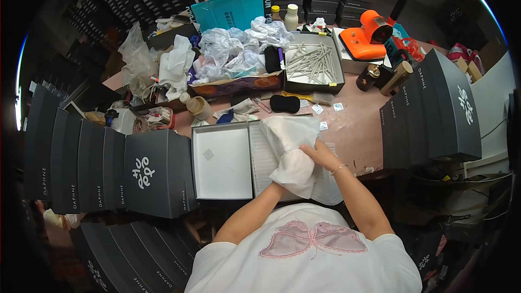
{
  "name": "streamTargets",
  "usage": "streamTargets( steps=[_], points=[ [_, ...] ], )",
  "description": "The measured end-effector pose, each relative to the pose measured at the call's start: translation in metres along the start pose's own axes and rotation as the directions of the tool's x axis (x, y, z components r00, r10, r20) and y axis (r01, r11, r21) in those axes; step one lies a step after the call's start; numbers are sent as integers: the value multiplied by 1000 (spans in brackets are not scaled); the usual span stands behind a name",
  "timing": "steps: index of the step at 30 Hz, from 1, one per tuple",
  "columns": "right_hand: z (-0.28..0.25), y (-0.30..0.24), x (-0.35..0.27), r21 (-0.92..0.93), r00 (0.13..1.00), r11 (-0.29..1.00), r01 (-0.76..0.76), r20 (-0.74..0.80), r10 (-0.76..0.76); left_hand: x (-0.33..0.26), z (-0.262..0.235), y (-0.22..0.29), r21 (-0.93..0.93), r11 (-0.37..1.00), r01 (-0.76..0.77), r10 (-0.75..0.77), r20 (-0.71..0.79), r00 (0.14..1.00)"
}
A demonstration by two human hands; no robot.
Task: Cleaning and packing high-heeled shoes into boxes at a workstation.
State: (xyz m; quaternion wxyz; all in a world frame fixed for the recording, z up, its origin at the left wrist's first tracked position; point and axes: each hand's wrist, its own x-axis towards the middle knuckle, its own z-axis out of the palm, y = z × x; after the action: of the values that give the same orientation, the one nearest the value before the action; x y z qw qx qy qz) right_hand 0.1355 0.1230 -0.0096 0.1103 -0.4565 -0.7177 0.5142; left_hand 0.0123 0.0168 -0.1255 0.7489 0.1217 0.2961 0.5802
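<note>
A white cloth bag (293, 146) with something bulky inside lies over the right half of an open white shoebox (222, 164) in front of me. My right hand (321, 155) rests on the bag's right side, fingers pressed into the cloth. My left hand is hidden under the bag's lower end; only the forearm (255, 211) shows, running up to it. The left half of the box is empty, with a small grey emblem on its floor.
Stacks of dark grey shoeboxes (146, 173) stand at my left and another stack (434, 108) at my right. Behind are crumpled tissue paper (233, 49), a tray of white sticks (315, 62), bottles, a black oval pad (284, 103) and an orange device (369, 35).
</note>
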Motion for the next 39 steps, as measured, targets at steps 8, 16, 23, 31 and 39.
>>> streamTargets(
  steps=[8,16,23,31,39],
  points=[
    [24,-27,-22,-392,968,892,225,-13,-250,7,-20,-31,21,955,-296,296,-6,955],
    [31,-2,-9,-464,948,840,280,-4,-319,-29,16,33,117,991,-62,106,-416,903],
    [-42,-49,-47,125,973,974,190,111,-205,-61,72,151,432,867,-248,404,-317,858],
    [-39,-114,-56,42,899,903,427,-128,-419,-63,214,204,340,889,-306,240,222,945],
    [-66,-69,-47,314,931,880,357,-201,-306,-58,160,218,934,-51,-353,652,299,697]
  ],
)
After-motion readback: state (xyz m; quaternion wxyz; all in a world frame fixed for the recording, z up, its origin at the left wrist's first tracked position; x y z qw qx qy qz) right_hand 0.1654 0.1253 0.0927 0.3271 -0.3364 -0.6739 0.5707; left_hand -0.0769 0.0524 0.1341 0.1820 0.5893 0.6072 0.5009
